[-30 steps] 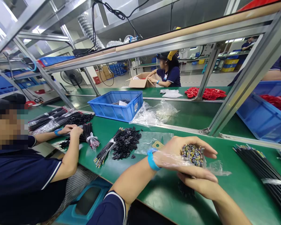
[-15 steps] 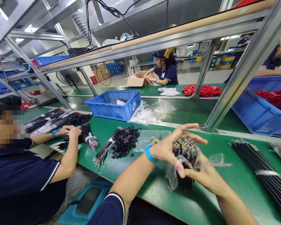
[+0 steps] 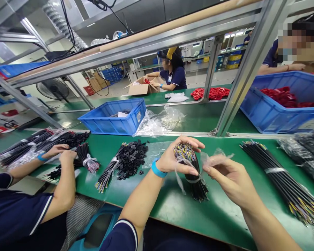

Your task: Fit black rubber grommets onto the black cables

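A short bundle of black cables [image 3: 196, 191] with multicoloured wire ends at its top stands tilted over the green bench. My left hand [image 3: 172, 158] wraps around its upper part, thumb across the front. Clear plastic wrap [image 3: 193, 180] circles the bundle's middle, and a loose strip hangs below my left thumb. Just to the right, my right hand [image 3: 230, 176] pinches the loose plastic between thumb and fingers. Farther right lies a longer tied bundle of black cables [image 3: 274, 170].
Black plastic parts [image 3: 132, 157] lie heaped beside another cable bundle [image 3: 110, 170]. A blue crate [image 3: 111, 123] and crumpled clear bags [image 3: 159, 120] sit behind. At left, a co-worker's hands [image 3: 64, 153] work near more cables. A metal post [image 3: 240, 73] rises from the bench.
My right hand has moved away from the bundle to the right, drawing plastic with it. My left hand has closed around the cables. The view has shifted right.
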The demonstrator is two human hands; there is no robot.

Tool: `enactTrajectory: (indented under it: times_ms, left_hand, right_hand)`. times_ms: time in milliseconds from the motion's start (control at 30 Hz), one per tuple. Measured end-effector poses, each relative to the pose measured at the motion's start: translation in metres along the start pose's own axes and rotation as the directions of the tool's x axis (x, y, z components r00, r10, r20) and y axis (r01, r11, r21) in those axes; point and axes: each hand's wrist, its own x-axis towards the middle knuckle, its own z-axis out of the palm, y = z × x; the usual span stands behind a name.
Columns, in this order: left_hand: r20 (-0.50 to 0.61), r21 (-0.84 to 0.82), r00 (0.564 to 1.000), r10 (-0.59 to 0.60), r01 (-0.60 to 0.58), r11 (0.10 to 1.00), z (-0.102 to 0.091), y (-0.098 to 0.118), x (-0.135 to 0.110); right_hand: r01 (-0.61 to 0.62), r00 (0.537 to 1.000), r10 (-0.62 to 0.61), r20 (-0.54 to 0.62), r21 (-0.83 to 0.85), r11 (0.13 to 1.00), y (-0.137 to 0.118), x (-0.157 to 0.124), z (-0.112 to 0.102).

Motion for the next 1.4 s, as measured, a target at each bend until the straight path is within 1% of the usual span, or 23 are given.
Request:
enactTrajectory:
  times_ms: [100, 267, 367, 433, 567, 667, 767, 800, 867, 900, 933, 967, 1000, 1033, 1067, 1100, 1133, 1167, 1233, 1267, 1300, 1333, 1400]
  left_hand:
    - [0.038, -0.050, 0.999, -0.001, 0.002, 0.999, 0.001, -0.001, -0.002]
    - [0.100, -0.123, 0.994, -0.043, 0.055, 0.991, 0.003, -0.005, -0.009]
    - [0.130, -0.174, 0.991, 0.033, -0.010, 0.985, 0.005, -0.006, -0.010]
    - [0.150, -0.188, 0.986, 0.068, -0.039, 0.981, 0.008, -0.006, -0.011]
    - [0.163, -0.172, 0.987, 0.017, 0.011, 0.985, 0.011, -0.009, -0.010]
    - [0.135, -0.157, 0.991, -0.010, 0.031, 0.987, 0.012, -0.012, -0.011]
    - [0.077, -0.127, 0.992, -0.097, 0.107, 0.986, 0.013, -0.012, -0.013]
    - [0.058, -0.123, 0.992, -0.114, 0.120, 0.985, 0.014, -0.012, -0.014]
    - [0.033, -0.118, 0.992, -0.118, 0.121, 0.986, 0.016, -0.009, -0.014]
    - [0.018, -0.117, 0.992, -0.121, 0.122, 0.986, 0.018, -0.008, -0.014]
    - [0.001, -0.115, 0.991, -0.133, 0.133, 0.985, 0.019, -0.006, -0.013]
    - [-0.020, -0.111, 0.988, -0.156, 0.153, 0.982, 0.021, -0.004, -0.012]
    - [-0.043, -0.108, 0.982, -0.184, 0.179, 0.978, 0.022, -0.003, -0.011]
    - [-0.064, -0.105, 0.975, -0.213, 0.206, 0.973, 0.023, -0.001, -0.010]
    - [-0.075, -0.100, 0.969, -0.235, 0.227, 0.969, 0.023, 0.000, -0.010]
    - [-0.076, -0.092, 0.966, -0.247, 0.240, 0.966, 0.023, 0.001, -0.010]
    - [-0.072, -0.081, 0.965, -0.253, 0.247, 0.966, 0.023, 0.002, -0.011]
    - [-0.063, -0.068, 0.965, -0.254, 0.249, 0.966, 0.022, 0.003, -0.012]
    - [-0.053, -0.043, 0.967, -0.248, 0.246, 0.968, 0.020, 0.004, -0.015]
    - [-0.054, -0.033, 0.968, -0.245, 0.243, 0.969, 0.020, 0.005, -0.016]
    - [-0.055, -0.024, 0.969, -0.240, 0.239, 0.971, 0.020, 0.006, -0.017]
    - [-0.055, -0.017, 0.972, -0.228, 0.227, 0.974, 0.020, 0.007, -0.017]
    - [-0.052, -0.007, 0.980, -0.193, 0.193, 0.981, 0.022, 0.010, -0.017]
  right_hand:
    - [0.019, 0.999, -0.017, -0.035, 0.054, 0.998, -0.001, 0.000, 0.000]
    - [0.021, 0.999, -0.018, -0.049, 0.071, 0.997, -0.006, -0.001, 0.001]
    - [0.041, 0.996, -0.033, -0.078, 0.100, 0.994, -0.009, -0.003, 0.002]
    - [0.048, 0.992, -0.033, -0.121, 0.123, 0.991, -0.008, -0.004, 0.002]
    - [0.047, 0.967, 0.002, -0.255, 0.187, 0.981, 0.005, -0.006, 0.001]
    - [0.010, 0.932, 0.074, -0.355, 0.229, 0.973, 0.021, -0.006, -0.005]
    - [-0.018, 0.886, 0.123, -0.447, 0.230, 0.973, 0.030, -0.013, -0.013]
    - [0.008, 0.855, 0.106, -0.508, 0.216, 0.976, 0.029, -0.018, -0.015]
    - [0.116, 0.745, 0.015, -0.667, 0.152, 0.982, 0.022, -0.031, -0.016]
    - [0.144, 0.718, -0.048, -0.694, 0.081, 0.986, 0.016, -0.038, -0.015]
    - [0.140, 0.742, -0.116, -0.660, -0.016, 0.990, 0.010, -0.045, -0.013]
    - [0.119, 0.814, -0.179, -0.553, -0.142, 0.983, 0.004, -0.049, -0.010]
    - [0.116, 0.891, -0.222, -0.397, -0.273, 0.955, -0.001, -0.052, -0.007]
    - [0.142, 0.942, -0.244, -0.232, -0.382, 0.913, -0.004, -0.053, -0.005]
    - [0.176, 0.964, -0.247, -0.102, -0.452, 0.875, -0.006, -0.052, -0.002]
    - [0.197, 0.966, -0.252, -0.055, -0.470, 0.860, -0.006, -0.050, 0.000]
    - [0.184, 0.965, -0.246, -0.087, -0.441, 0.879, -0.005, -0.047, 0.001]
    - [0.150, 0.960, -0.222, -0.169, -0.360, 0.921, -0.003, -0.044, 0.001]
    - [0.064, 0.923, -0.093, -0.373, -0.090, 0.994, 0.004, -0.040, 0.001]
    - [0.037, 0.901, -0.009, -0.435, 0.056, 0.998, 0.007, -0.038, 0.000]
    - [0.013, 0.891, 0.069, -0.448, 0.178, 0.984, 0.009, -0.038, -0.001]
    - [-0.019, 0.899, 0.133, -0.418, 0.265, 0.964, 0.011, -0.037, -0.003]
    - [-0.119, 0.938, 0.217, -0.271, 0.334, 0.935, 0.012, -0.037, -0.005]
